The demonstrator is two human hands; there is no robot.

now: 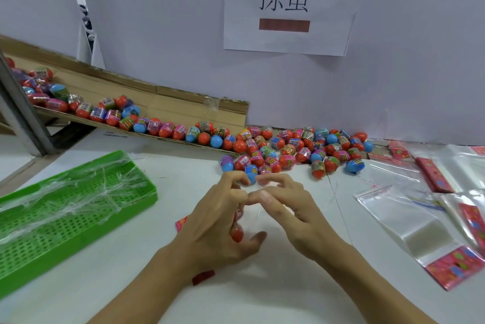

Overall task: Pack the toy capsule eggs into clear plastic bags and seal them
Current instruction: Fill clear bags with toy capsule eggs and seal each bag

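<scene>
A white paper sign point(288, 6) on the wall reads "拣蛋"; the eggs' wrapper print is too small to read.

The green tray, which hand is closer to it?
Left. The left hand is at the table's middle, just right of the green tray; the right hand lies beyond it, farther from the tray. Neither touches it.

A green perforated plastic tray point(78, 208) littered with clear plastic strips lies at nine o'clock on the white table point(170, 297). At twelve o'clock, a white paper sign point(288, 3) printed with black characters hangs on the pale wall, and a brown cardboard ramp point(162, 103) slopes down from ten o'clock.
</scene>
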